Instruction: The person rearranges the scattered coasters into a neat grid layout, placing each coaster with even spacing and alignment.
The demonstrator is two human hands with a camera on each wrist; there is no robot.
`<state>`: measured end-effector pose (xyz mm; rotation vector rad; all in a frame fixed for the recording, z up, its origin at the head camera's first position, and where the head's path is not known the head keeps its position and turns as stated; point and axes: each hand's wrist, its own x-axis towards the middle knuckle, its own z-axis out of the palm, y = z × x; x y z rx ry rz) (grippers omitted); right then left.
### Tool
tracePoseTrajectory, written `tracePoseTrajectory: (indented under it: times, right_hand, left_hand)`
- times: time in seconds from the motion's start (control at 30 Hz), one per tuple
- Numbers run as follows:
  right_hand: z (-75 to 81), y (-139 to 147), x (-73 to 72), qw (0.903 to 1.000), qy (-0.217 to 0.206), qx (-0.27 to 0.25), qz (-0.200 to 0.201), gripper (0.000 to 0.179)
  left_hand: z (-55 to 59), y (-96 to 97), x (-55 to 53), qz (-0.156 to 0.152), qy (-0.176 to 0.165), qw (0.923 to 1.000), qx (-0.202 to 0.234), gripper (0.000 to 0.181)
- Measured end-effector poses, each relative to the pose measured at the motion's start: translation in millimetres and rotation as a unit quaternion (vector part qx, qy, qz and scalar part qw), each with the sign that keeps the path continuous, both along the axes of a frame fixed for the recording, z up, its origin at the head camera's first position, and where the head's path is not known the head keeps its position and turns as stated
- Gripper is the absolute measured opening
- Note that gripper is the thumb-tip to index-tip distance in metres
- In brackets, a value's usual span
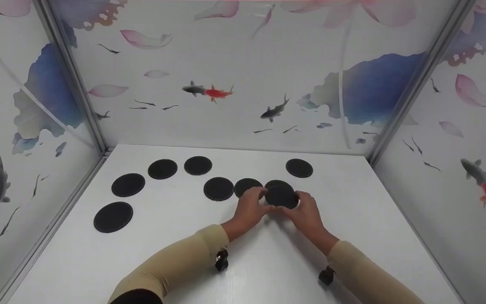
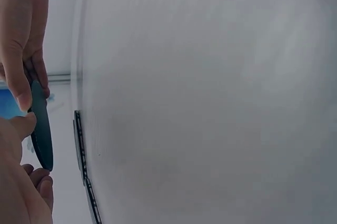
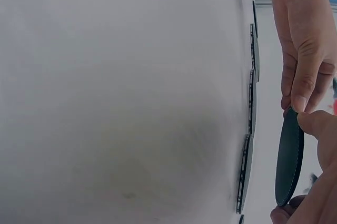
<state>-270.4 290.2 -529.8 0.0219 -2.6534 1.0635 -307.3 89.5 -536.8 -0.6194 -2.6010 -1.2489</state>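
Observation:
Both hands hold one round black coaster (image 1: 282,196) with a stitched edge, lifted above the white table. My left hand (image 1: 249,211) pinches its left side between thumb and fingers. On the opposite side, my right hand (image 1: 308,214) grips the rim, and the two thumbs meet at the near edge. In the left wrist view the coaster (image 2: 43,129) stands tilted between the hands; the right wrist view shows its flat face (image 3: 288,155). Just behind it, another coaster (image 1: 273,182) lies partly hidden. A further coaster (image 1: 246,184) lies beside the left fingers, partly covered by them.
More black coasters lie on the white table (image 1: 209,261): one (image 1: 299,168) at the back right, one (image 1: 219,188) left of the hands, and several in a curve at the left, the nearest one (image 1: 113,217) foremost. Printed panels (image 1: 234,126) wall the table in.

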Motion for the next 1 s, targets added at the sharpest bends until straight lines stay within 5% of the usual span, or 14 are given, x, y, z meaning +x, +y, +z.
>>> tracePoseTrajectory:
  times: [0.63, 1.0]
  right_hand:
    - [-8.0, -10.3, 20.2, 0.9989, -0.038, -0.029, 0.004, 0.08]
    - [-13.6, -10.3, 27.0, 0.998, -0.045, -0.044, 0.009, 0.076]
  left_hand:
    - [-0.1, -9.2, 22.2, 0.001, -0.04, 0.999, -0.021, 0.05]
    - [-6.0, -7.3, 23.7, -0.01, -0.052, 0.9974, -0.048, 0.048]
